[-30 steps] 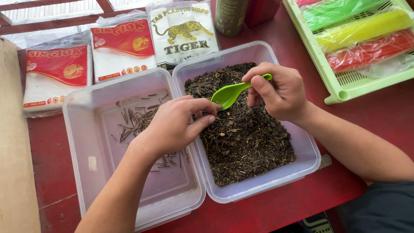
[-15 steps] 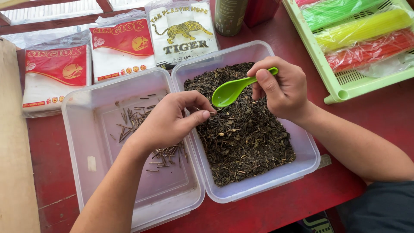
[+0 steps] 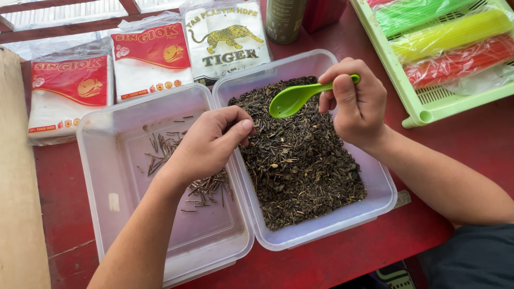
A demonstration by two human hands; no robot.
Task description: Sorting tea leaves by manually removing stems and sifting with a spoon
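Note:
Two clear plastic tubs stand side by side on a red table. The right tub (image 3: 383, 200) is full of dark dried tea leaves (image 3: 300, 160). The left tub (image 3: 101, 176) holds only a scatter of thin brown stems (image 3: 206, 187). My right hand (image 3: 356, 101) grips a green plastic spoon (image 3: 292, 99) by its handle, bowl empty, above the far part of the leaves. My left hand (image 3: 209, 142) hovers over the wall between the tubs, thumb and fingers pinched together at the leaves' left edge; anything pinched is too small to see.
Three packs of white plastic bags (image 3: 150, 56) lie along the far side. A pale green tray (image 3: 428, 104) with green, yellow and red wrapped bundles sits at the far right. A dark can (image 3: 284, 21) stands behind the right tub. A wooden board (image 3: 19, 214) borders the left.
My right hand lifted the spoon and drew it a little toward the far right. My left hand stayed at the tubs' shared wall, fingers closing into a pinch.

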